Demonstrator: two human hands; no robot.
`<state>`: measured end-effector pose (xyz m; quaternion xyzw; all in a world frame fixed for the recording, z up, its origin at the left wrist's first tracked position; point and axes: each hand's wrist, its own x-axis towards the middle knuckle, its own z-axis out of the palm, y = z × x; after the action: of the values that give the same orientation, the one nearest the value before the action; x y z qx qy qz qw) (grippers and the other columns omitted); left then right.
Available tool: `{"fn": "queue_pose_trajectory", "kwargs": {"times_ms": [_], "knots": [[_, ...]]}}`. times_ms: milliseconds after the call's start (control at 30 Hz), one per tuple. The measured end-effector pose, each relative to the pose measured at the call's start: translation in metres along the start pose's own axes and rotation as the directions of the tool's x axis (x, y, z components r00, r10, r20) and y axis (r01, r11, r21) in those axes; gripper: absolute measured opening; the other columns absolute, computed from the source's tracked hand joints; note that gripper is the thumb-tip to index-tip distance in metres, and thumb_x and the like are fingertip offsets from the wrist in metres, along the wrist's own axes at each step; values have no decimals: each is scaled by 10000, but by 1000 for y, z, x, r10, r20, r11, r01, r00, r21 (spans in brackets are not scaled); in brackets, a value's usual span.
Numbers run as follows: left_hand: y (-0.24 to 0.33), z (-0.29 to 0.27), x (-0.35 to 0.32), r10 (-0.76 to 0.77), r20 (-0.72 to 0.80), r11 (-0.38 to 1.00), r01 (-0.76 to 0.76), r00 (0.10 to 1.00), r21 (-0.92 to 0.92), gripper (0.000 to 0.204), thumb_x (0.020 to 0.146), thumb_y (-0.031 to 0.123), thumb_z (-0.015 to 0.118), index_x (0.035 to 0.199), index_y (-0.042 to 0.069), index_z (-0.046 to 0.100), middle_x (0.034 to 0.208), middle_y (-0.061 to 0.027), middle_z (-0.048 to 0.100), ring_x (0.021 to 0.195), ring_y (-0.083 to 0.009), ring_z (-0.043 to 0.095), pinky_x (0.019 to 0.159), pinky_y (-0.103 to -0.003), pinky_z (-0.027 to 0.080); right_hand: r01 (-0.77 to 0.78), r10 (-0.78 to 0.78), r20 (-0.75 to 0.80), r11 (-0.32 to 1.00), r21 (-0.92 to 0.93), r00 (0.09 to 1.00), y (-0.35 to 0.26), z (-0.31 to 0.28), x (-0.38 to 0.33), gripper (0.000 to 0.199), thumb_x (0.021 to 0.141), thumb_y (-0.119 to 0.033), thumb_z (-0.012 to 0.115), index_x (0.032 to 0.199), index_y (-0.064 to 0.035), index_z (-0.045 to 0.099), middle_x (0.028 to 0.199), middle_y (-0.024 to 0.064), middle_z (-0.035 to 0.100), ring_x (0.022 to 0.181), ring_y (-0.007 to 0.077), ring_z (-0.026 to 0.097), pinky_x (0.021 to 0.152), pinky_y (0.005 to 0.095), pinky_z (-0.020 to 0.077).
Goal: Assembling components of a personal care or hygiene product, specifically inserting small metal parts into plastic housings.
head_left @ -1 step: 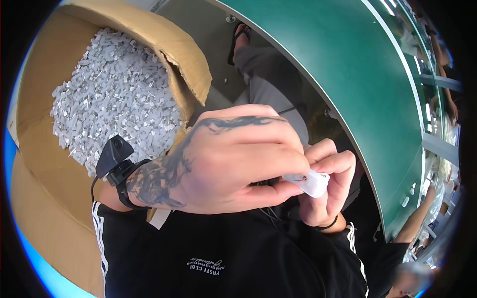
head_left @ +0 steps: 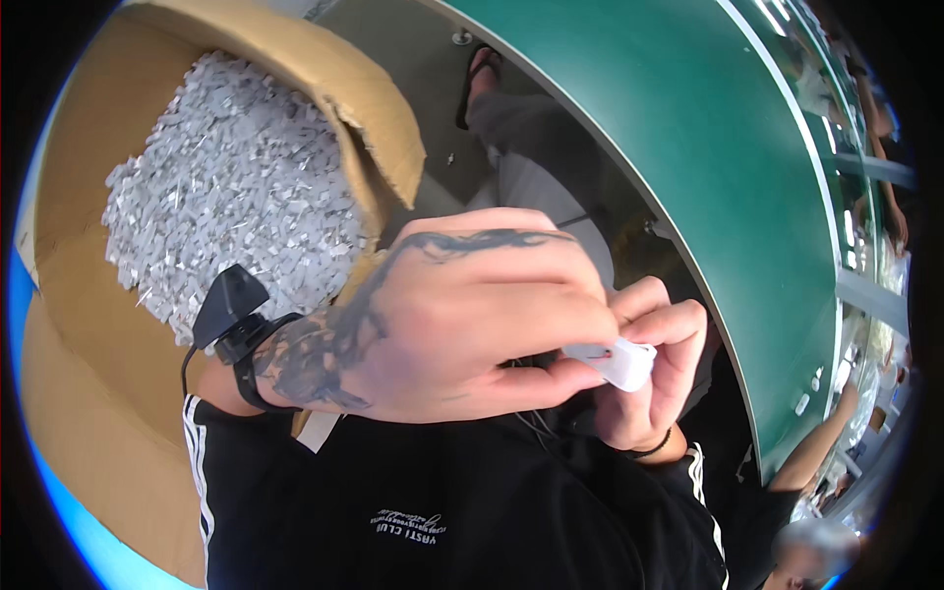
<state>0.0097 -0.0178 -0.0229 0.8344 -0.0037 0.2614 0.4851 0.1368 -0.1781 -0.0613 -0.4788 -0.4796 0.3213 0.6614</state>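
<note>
Pinch at four o'clock hides one end of a small white piece (head_left: pixel 632 368)

Your left hand (head_left: pixel 472 315) blocks much of what lies behind it: its last fingers are out of sight, and it overlaps part of your right hand (head_left: pixel 669 369). You cannot make out the white piece's full shape, since one end disappears between your left thumb and index finger; the reddish mark on it is too small to identify. Your left hand stretches from nine towards three o'clock, its back facing you, thumb on the six o'clock side. Your right hand comes up from five o'clock, fingers bent around the piece, so both hands pinch it. At ten o'clock, a carton (head_left: pixel 74 197), cut off at the rim, holds a heap of small pale pieces (head_left: pixel 231 187), too fine to tell apart. The green bench (head_left: pixel 728 147) runs out of view at one o'clock.
</note>
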Motion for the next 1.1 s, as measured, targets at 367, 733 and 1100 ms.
{"fn": "queue_pose_trajectory", "kwargs": {"times_ms": [367,733,1100], "knots": [[9,-4,-11,10,-136,1000,-11,991,-5,196,743,172,731,786,72,568,781,-39,555,698,-220,567,548,-326,468,-277,260,-193,959,-64,946,-22,18,0,308,906,-274,548,923,-41,346,825,107,488,714,124,457,679,269,354],[-121,-222,-134,-800,-144,458,748,582,481,136,785,182,726,848,61,719,825,-44,694,732,-127,615,661,-285,495,-517,350,-430,770,-375,833,-32,-304,94,374,982,-162,499,1325,-16,482,1088,-2,573,910,4,499,707,143,355],[-205,-74,-174,-730,-352,411,788,585,459,262,727,260,732,896,75,654,840,-67,647,829,-235,641,737,-343,504,-557,471,-608,828,55,639,20,-544,160,407,990,-209,482,1361,-43,447,1287,72,536,1148,127,515,987,269,392]]}}
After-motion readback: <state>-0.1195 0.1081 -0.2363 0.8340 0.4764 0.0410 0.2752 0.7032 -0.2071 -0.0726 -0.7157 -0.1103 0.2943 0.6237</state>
